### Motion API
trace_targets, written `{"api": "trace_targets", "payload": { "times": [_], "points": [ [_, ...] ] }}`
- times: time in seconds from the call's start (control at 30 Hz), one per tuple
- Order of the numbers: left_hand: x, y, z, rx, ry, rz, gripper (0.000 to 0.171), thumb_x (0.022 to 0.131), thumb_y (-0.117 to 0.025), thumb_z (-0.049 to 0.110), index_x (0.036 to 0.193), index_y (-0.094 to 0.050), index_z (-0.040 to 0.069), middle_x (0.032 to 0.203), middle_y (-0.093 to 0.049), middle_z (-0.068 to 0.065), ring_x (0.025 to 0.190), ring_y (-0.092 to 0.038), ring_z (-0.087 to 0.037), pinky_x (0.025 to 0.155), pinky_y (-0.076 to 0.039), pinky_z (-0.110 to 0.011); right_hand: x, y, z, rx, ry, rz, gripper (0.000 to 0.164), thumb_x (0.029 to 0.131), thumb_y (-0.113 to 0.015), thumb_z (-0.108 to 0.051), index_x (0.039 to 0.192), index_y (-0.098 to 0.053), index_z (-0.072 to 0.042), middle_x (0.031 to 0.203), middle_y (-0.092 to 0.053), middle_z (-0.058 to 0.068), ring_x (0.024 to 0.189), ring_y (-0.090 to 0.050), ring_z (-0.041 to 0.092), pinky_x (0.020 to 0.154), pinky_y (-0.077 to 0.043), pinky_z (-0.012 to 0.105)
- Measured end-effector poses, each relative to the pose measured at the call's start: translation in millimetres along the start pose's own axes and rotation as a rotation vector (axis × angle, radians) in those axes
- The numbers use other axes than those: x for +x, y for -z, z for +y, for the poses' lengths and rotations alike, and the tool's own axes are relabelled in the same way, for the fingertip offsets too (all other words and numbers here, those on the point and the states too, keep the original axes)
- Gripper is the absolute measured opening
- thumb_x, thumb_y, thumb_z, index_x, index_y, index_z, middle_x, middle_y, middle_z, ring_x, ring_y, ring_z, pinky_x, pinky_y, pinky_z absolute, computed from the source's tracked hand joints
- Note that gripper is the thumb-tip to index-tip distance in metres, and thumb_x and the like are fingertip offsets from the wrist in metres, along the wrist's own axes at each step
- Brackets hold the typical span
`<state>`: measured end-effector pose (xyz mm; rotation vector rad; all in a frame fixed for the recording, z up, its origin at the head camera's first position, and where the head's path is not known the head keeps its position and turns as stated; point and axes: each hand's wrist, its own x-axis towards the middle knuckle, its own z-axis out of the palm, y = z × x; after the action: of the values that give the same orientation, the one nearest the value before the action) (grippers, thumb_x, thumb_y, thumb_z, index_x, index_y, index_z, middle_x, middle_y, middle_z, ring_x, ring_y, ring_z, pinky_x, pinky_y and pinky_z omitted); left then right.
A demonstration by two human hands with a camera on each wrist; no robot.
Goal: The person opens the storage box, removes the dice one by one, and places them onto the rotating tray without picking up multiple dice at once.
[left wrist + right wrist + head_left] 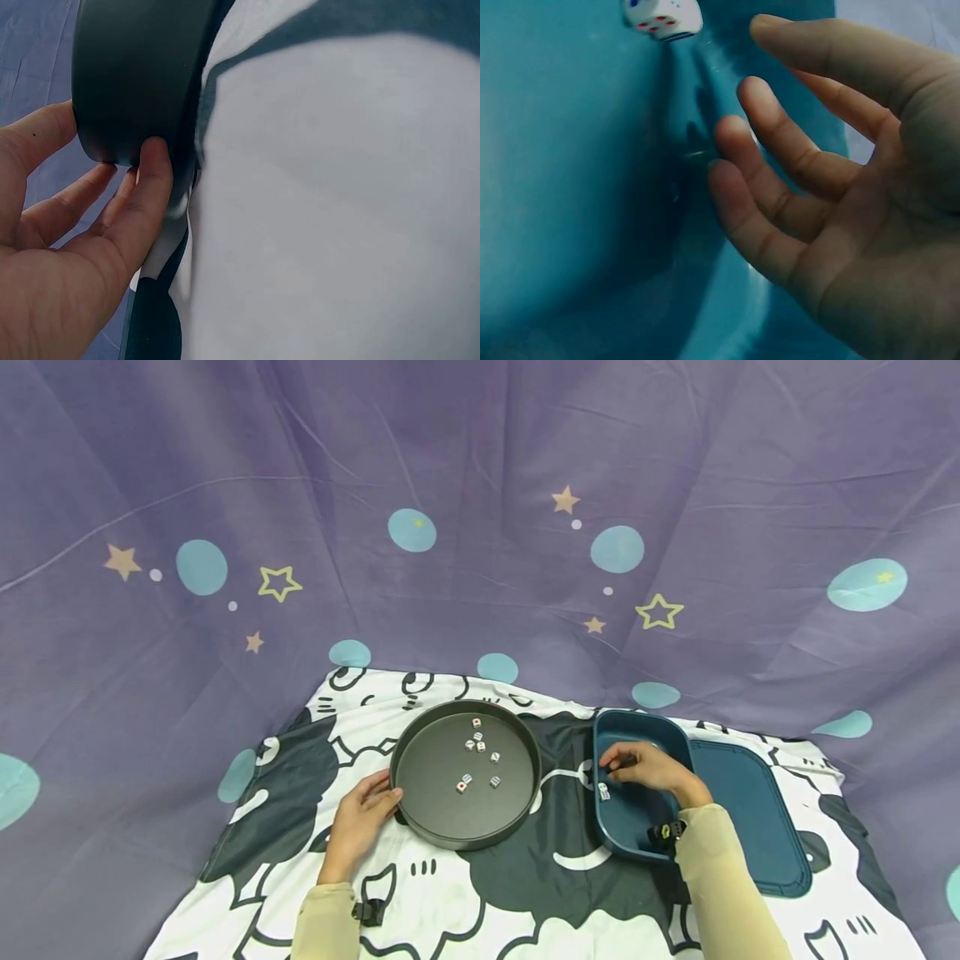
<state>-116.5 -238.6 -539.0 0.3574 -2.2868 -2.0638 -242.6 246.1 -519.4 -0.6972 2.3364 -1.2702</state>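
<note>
A round dark grey pan (427,817) lies on the cloth with several white dice (481,747) scattered inside. At its left edge my left hand (362,821) holds the rim, the thumb over the top and fingers against the outer wall (142,82). My right hand (647,768) is inside a blue rectangular container (681,732), fingers loosely bent and nothing between them. Just below those fingertips in the head view, white dice (603,791) lie near the container's left wall. Dice (664,16) also show beyond the fingertips in the right wrist view.
A flat blue lid (757,818) lies right of the container, partly behind the right forearm. Under everything spreads a black and white cartoon cloth (420,910). A purple curtain (480,435) with stars and dots rises behind.
</note>
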Motion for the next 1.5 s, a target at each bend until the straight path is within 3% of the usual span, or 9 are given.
{"api": "trace_targets", "payload": {
  "times": [0.17,0.3,0.73,1.07,1.37,1.5],
  "points": [
    [0.3,0.9,1.3,-0.002,-0.003,-0.002,0.05,0.095,-0.07,0.007,0.141,-0.052,-0.002,0.137,-0.055,-0.024,0.116,-0.062,-0.024,0.09,-0.056,-0.025,-0.2,0.6,4.0,-0.015,-0.015,-0.104,0.028,0.087,-0.075,0.0,0.114,-0.068,0.003,0.103,-0.064,0.017,0.094,-0.056,0.024,0.073,-0.052,0.024],
    [1.0,1.4,2.2,0.009,-0.002,-0.005,0.051,0.096,-0.07,0.01,0.141,-0.051,-0.002,0.138,-0.054,-0.024,0.118,-0.061,-0.026,0.091,-0.056,-0.024,0.3,-0.1,3.9,-0.015,-0.003,-0.137,0.027,0.087,-0.074,0.001,0.113,-0.068,0.002,0.102,-0.063,0.018,0.093,-0.054,0.026,0.071,-0.051,0.026],
    [0.1,2.1,2.2,0.002,-0.003,-0.011,0.051,0.096,-0.07,0.01,0.142,-0.05,-0.003,0.138,-0.054,-0.024,0.119,-0.06,-0.027,0.091,-0.055,-0.023,4.3,-8.9,1.8,-0.006,-0.036,-0.11,0.023,0.081,-0.077,0.005,0.103,-0.071,0.002,0.087,-0.062,0.016,0.079,-0.046,0.02,0.062,-0.042,0.022],
    [-0.5,1.6,2.6,0.003,-0.001,-0.008,0.051,0.096,-0.069,0.009,0.141,-0.05,-0.003,0.138,-0.054,-0.025,0.118,-0.061,-0.026,0.091,-0.056,-0.023,0.1,-12.0,-17.5,-0.043,-0.042,-0.09,0.018,0.083,-0.072,0.013,0.1,-0.069,0.009,0.088,-0.06,0.031,0.078,-0.048,0.025,0.063,-0.041,0.02],
    [-0.2,0.7,1.7,0.001,0.001,-0.008,0.051,0.096,-0.07,0.01,0.141,-0.05,-0.002,0.138,-0.054,-0.024,0.116,-0.061,-0.022,0.091,-0.056,-0.023,1.0,-8.3,2.7,-0.061,-0.023,-0.069,0.018,0.085,-0.076,0.001,0.102,-0.072,0.002,0.083,-0.061,0.01,0.076,-0.049,0.015,0.062,-0.042,0.02],
    [-0.1,-0.2,1.5,-0.006,0.005,-0.011,0.051,0.096,-0.07,0.01,0.142,-0.05,-0.002,0.139,-0.053,-0.024,0.116,-0.061,-0.022,0.091,-0.055,-0.023,-0.8,-4.9,3.1,-0.044,-0.006,-0.062,0.018,0.085,-0.077,0.0,0.103,-0.073,0.001,0.081,-0.06,0.008,0.073,-0.05,0.015,0.06,-0.043,0.021]
  ]
}}
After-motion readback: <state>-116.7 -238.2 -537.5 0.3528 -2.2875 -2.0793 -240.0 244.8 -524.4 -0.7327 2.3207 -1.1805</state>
